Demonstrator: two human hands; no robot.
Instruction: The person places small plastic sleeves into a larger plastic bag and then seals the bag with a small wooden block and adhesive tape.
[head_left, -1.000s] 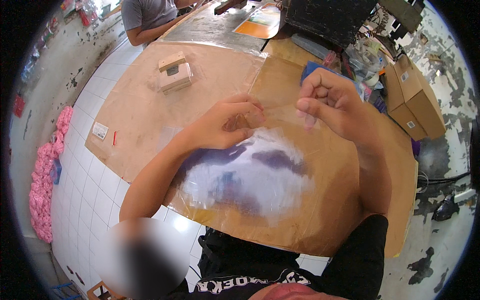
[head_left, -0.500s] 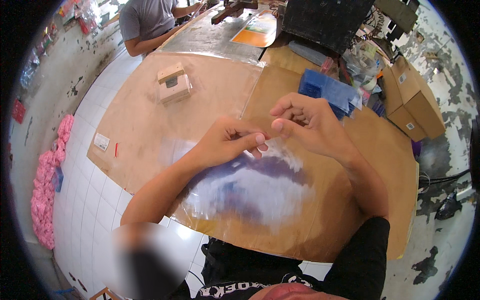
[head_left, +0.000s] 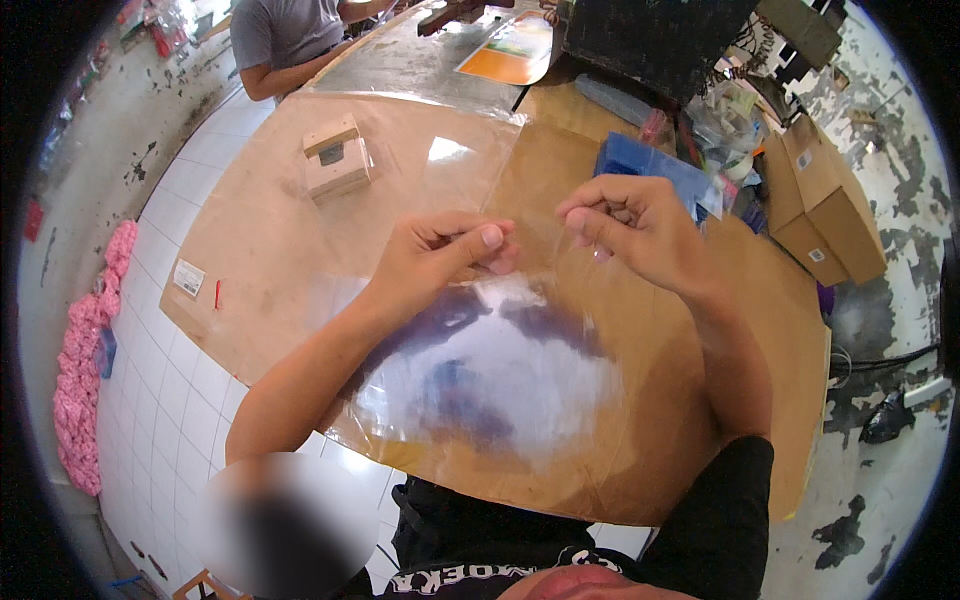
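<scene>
Pinching clear plastic sheet (head_left: 500,380) | left hand (head_left: 440,260) thumb-forefinger closed on top edge | right hand (head_left: 630,225) likewise, just beside

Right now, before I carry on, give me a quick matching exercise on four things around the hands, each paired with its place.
Things:
1. clear plastic sheet
2. small box
3. blue packet
4. pink bundle

Places:
A. beyond the right hand
B. far left, beside the table
C. pinched by the left hand and the right hand
D. on the table, far left part

Pairs: 1-C, 2-D, 3-A, 4-B
</scene>
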